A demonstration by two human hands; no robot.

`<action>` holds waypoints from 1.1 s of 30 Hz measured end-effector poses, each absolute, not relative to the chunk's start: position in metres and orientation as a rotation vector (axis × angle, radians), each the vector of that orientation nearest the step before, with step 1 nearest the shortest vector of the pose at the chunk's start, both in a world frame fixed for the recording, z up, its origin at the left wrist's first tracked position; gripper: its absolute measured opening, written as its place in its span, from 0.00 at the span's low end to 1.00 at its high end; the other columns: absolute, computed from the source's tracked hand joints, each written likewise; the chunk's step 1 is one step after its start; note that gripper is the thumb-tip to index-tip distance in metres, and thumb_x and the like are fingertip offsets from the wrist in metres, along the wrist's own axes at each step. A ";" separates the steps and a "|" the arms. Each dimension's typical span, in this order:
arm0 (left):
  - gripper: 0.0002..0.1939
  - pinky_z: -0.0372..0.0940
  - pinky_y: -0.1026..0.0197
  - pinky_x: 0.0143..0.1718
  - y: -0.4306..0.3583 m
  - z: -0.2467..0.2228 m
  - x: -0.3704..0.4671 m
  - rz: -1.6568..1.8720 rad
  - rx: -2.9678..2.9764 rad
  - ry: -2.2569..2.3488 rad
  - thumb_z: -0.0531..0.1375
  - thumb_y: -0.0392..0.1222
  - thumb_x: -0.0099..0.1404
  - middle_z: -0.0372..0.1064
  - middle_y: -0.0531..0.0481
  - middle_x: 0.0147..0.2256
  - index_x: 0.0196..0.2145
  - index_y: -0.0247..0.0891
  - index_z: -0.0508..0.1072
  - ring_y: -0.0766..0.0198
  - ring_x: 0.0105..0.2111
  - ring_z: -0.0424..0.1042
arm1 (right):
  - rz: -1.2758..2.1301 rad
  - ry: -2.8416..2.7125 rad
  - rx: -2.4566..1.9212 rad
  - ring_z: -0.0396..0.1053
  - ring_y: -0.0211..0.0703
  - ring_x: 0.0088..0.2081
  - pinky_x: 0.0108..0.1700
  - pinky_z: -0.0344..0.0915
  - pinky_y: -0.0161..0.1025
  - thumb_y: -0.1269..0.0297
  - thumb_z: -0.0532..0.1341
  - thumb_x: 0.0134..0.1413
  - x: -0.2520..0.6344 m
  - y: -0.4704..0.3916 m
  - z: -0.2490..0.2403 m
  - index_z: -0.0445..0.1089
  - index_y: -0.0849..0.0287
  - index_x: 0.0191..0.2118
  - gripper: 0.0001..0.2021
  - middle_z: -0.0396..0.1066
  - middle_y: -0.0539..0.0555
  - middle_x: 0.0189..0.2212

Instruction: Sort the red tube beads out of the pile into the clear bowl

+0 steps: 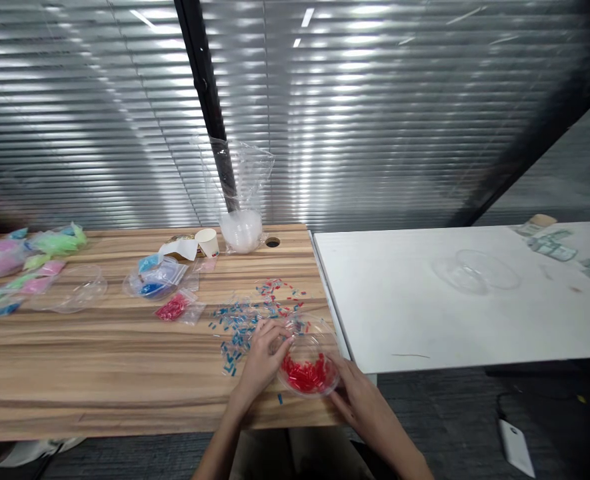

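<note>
A clear round plastic bowl (307,387) with many small red pieces (305,375) inside stands near the front right corner of the wooden table. My left hand (266,353) is at its left rim, fingers bent and closed on the edge. My right hand (352,393) holds the bowl's right side, thumb low and fingers partly hidden behind the wall. Small blue pieces (235,333) lie scattered left of and beyond my left hand. Loose red pieces (279,293) are strewn behind the bowl, some mixed with blue ones.
On the wooden table (125,373) are a red-filled bag (172,307), a container with blue packets (155,277), a paper cup (207,243), a bag of white material (242,231) and colourful bags (5,257). Clear lids (477,271) rest on the white table (389,300).
</note>
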State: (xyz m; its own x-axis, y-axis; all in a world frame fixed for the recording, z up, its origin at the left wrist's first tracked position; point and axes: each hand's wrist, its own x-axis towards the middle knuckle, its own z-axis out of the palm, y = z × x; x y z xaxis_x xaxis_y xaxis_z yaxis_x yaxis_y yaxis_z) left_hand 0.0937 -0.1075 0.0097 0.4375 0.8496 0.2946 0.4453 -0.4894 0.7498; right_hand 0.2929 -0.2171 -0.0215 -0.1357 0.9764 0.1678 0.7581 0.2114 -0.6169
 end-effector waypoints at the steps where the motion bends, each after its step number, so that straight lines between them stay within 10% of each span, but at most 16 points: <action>1: 0.08 0.58 0.53 0.47 -0.107 0.009 0.094 0.899 2.105 1.084 0.56 0.40 0.65 0.72 0.49 0.34 0.29 0.39 0.72 0.58 0.40 0.66 | 0.530 -1.951 -1.605 0.65 0.47 0.54 0.55 0.64 0.47 0.73 0.53 0.56 0.293 -0.217 -0.022 0.54 0.54 0.59 0.25 0.65 0.58 0.54; 33: 0.09 0.57 0.52 0.48 -0.100 0.001 0.091 0.933 2.070 1.076 0.55 0.43 0.66 0.72 0.49 0.34 0.30 0.39 0.72 0.59 0.38 0.67 | 0.509 -1.958 -1.587 0.66 0.47 0.53 0.54 0.66 0.47 0.73 0.54 0.54 0.292 -0.207 -0.019 0.55 0.55 0.59 0.26 0.66 0.58 0.53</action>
State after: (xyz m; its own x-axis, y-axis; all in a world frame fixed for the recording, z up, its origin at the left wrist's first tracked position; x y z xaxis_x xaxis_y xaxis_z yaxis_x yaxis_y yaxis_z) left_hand 0.0911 -0.0999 0.0015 0.4188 0.8568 0.3009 0.4199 -0.4765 0.7724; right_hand 0.2919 -0.2071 -0.0192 -0.1404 0.9725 0.1860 0.7587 0.2264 -0.6109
